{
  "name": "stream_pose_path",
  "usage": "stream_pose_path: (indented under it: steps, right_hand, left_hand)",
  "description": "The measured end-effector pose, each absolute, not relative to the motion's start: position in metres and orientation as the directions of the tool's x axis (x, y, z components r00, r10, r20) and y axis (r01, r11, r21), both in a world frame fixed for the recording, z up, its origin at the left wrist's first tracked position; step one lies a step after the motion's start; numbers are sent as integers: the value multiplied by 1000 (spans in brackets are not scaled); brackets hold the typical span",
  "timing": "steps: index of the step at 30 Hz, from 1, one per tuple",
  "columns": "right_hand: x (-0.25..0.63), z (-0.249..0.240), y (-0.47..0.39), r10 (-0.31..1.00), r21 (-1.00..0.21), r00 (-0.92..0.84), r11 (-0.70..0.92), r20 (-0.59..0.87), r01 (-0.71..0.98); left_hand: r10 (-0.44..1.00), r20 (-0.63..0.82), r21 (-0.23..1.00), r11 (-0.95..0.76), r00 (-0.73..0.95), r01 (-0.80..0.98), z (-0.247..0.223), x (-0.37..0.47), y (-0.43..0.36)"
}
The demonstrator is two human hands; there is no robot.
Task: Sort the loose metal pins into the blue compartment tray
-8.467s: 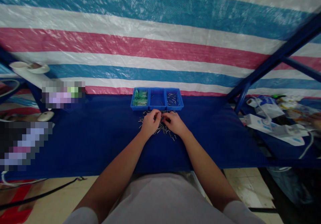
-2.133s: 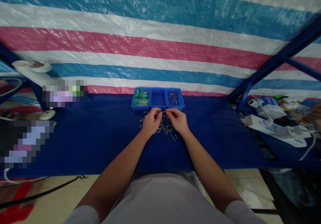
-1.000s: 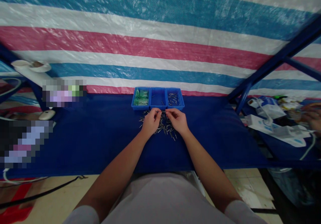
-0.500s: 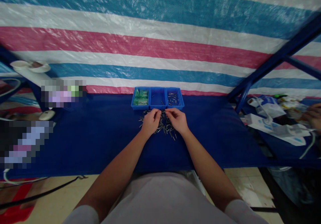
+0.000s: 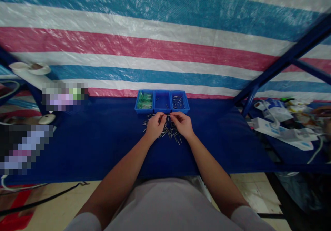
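Note:
My left hand (image 5: 156,125) and my right hand (image 5: 183,124) meet fingertip to fingertip just in front of a blue three-part tray (image 5: 162,111). Both are closed in a pinch, with a thin metal pin (image 5: 168,115) spanning the small gap between them. Below and around the fingers spreads a loose pile of thin metal pins (image 5: 169,132), partly covered by my hands. In the tray, the left compartment holds green and clear small pieces (image 5: 144,100). A couple of pins lie in the middle one, and several dark metal pins (image 5: 178,102) are in the right one.
The blue tabletop (image 5: 108,137) runs up to a striped plastic sheet (image 5: 160,48). Blurred-out items and a white pipe-like thing (image 5: 31,75) stand at left. On the right are a blue metal frame (image 5: 271,63), a white power strip (image 5: 284,134) and plastic bags (image 5: 279,110).
My hands keep almost the same pinched pose over the pile. The view has shifted very slightly. At the far right edge, another person's hand has mostly moved out of sight.

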State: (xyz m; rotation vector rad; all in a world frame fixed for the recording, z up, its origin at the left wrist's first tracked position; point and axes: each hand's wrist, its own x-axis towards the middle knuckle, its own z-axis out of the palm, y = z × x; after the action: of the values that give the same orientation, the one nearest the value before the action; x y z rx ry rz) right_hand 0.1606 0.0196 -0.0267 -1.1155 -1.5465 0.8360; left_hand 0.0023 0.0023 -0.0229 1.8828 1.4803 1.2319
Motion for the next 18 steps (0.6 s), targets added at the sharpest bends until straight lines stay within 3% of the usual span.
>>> stream_pose_path:
  steps: [18]
  right_hand:
    - [160, -29, 20, 937, -911, -60, 349, 345, 220]
  left_hand:
    - [931, 363, 778, -322, 32, 540, -23, 3, 3]
